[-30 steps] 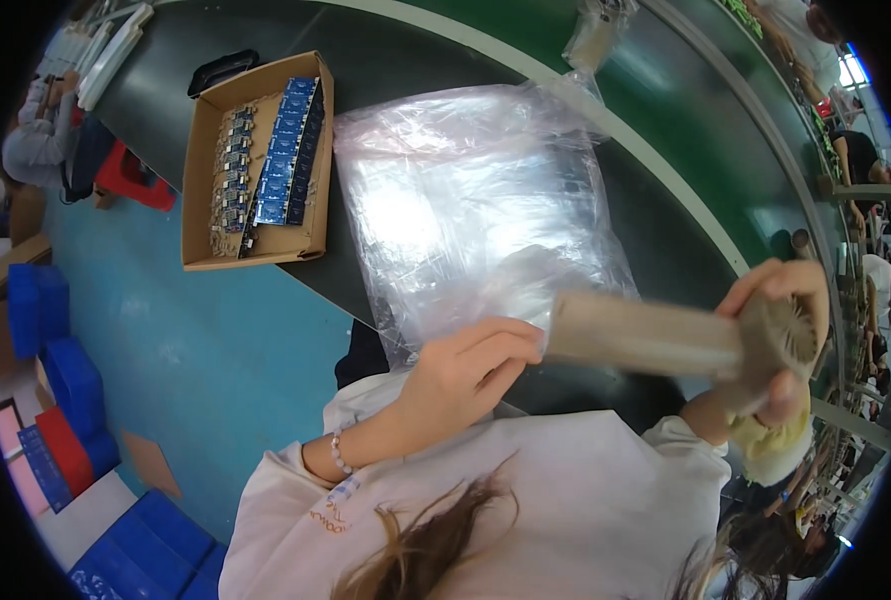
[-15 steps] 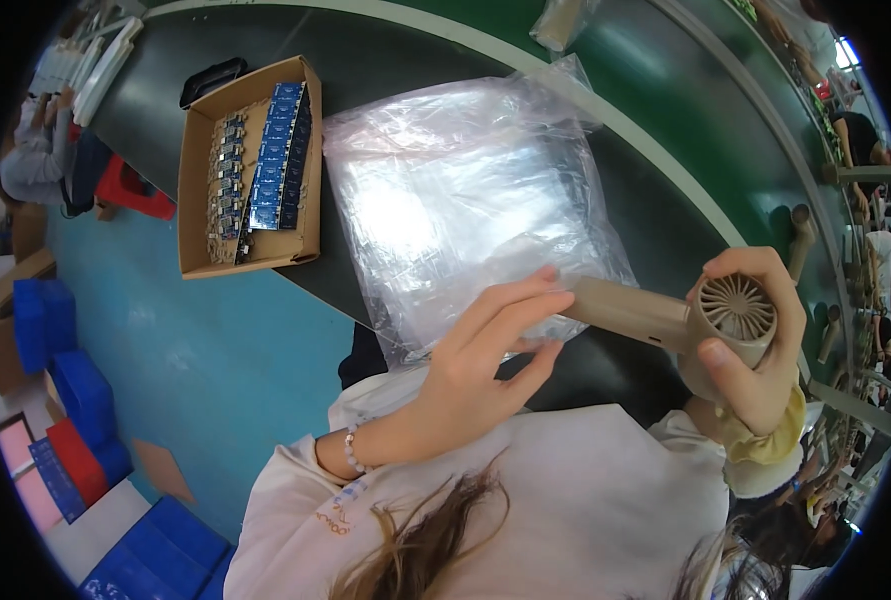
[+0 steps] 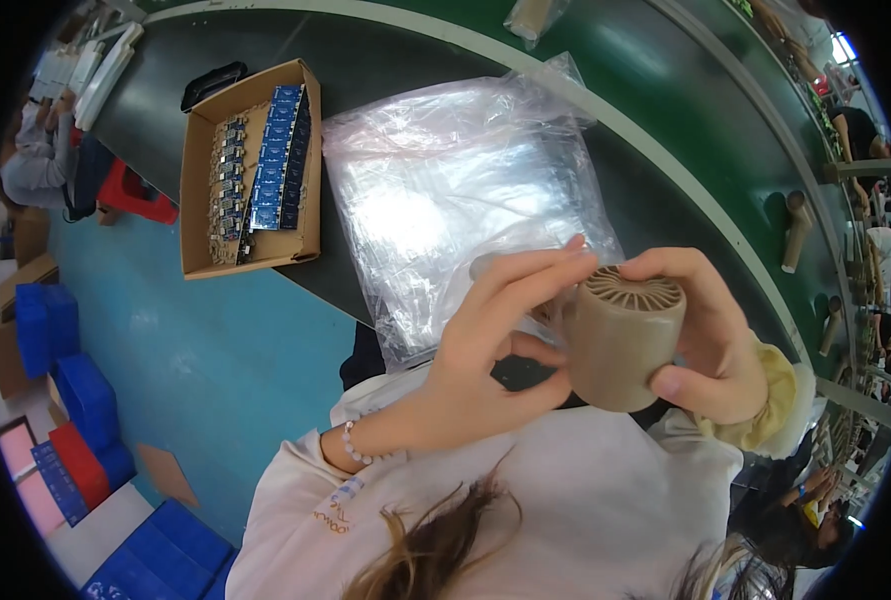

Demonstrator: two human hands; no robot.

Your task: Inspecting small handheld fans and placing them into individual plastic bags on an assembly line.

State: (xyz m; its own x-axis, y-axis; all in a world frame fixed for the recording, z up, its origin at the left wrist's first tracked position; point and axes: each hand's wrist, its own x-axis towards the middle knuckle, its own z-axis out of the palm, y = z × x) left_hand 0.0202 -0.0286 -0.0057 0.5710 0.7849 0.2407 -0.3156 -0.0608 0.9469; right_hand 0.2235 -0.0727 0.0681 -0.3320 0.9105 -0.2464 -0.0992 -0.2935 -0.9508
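Observation:
A beige-brown handheld fan (image 3: 625,345) is held up in front of my chest. Its round slatted grille faces upward and its handle is mostly hidden behind the head and my fingers. My right hand (image 3: 715,335) grips the fan head from the right, thumb low on the side and fingers by the grille. From the left, my left hand (image 3: 500,330) closes on the fan, fingertips and thumb at its left side. Just beyond my hands, a stack of clear plastic bags (image 3: 445,190) lies on the dark table.
A cardboard box (image 3: 312,215) at the left holds blue circuit boards (image 3: 278,160) and small parts. Behind it rests a black tray (image 3: 213,84). A green conveyor (image 3: 655,90) runs along the far side, carrying a bagged item (image 3: 535,18) and further fans (image 3: 795,230). Blue bins (image 3: 87,395) stand on the floor.
The fan has moved left and turned, so its handle no longer stretches toward my left hand. My right hand came left with it. Items on the conveyor have shifted slightly.

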